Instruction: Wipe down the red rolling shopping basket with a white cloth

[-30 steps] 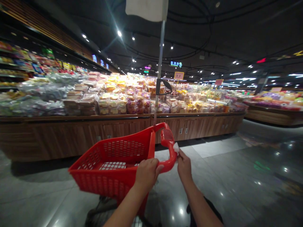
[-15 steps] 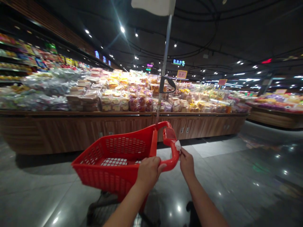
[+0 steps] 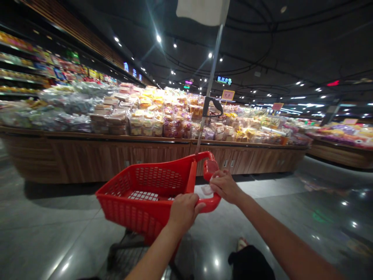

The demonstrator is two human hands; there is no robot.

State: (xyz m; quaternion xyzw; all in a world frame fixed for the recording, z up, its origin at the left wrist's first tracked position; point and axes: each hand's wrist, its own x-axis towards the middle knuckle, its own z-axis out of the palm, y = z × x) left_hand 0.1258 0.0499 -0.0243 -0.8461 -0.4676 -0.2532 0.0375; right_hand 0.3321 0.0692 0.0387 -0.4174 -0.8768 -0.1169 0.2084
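A red plastic shopping cart (image 3: 145, 190) stands in front of me, its basket empty. My left hand (image 3: 183, 212) is wrapped round the cart's red handle (image 3: 211, 202) at its near end. My right hand (image 3: 224, 186) rests on the far side of the handle, fingers curled round a small white piece of paper (image 3: 206, 189). A metal pole (image 3: 210, 83) rises from the cart with a white flag (image 3: 202, 11) at its top.
A long wooden display counter (image 3: 151, 153) piled with packaged baked goods runs across ahead. Shelves of goods (image 3: 32, 70) line the left wall. Another wooden display (image 3: 340, 149) stands at the right. Glossy grey floor (image 3: 305, 217) lies around; my shoe (image 3: 242, 244) shows below.
The cart has rolled a little forward and right. My right hand has moved from the handle's outer side up onto the handle, bringing the white paper inward. The left hand keeps its grip.
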